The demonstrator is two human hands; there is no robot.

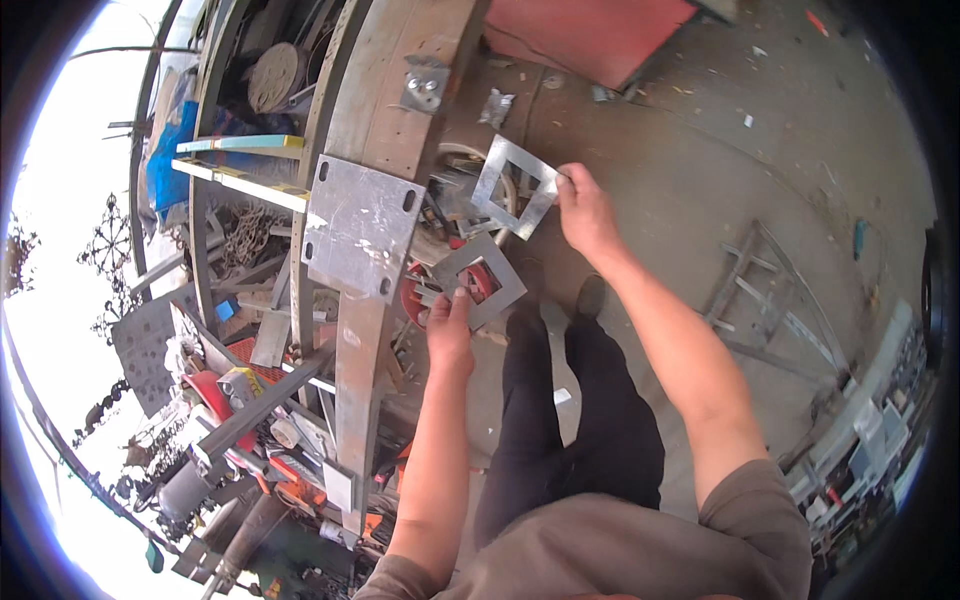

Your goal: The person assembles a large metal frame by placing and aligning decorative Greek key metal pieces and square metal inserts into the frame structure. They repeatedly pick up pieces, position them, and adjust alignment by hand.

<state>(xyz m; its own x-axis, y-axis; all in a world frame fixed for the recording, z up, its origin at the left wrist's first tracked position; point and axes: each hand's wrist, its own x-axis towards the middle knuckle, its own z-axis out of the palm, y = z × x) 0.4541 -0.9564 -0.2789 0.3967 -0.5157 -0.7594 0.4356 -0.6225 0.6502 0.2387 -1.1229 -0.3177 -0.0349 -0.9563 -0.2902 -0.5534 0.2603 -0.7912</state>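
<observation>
My left hand [450, 330] grips one edge of a flat square metal frame [504, 296] with a square opening; red objects show through the hole. Farther out, my right hand [586, 206] holds a second, similar metal frame [487, 180] by its right corner. The two frames are held apart in the air. Left of them, a square metal plate [360, 225] with slotted holes near its corners lies on a long beam [356, 360]. A small metal piece with two round bolt heads [424, 84] sits farther along that beam.
Yellow-edged spirit levels [247, 184], a rusty chain [249, 236] and a dark square tube [262, 405] crowd the metal rack at left. A red panel [585, 34] stands at the top. A welded metal frame [765, 300] lies on the floor at right.
</observation>
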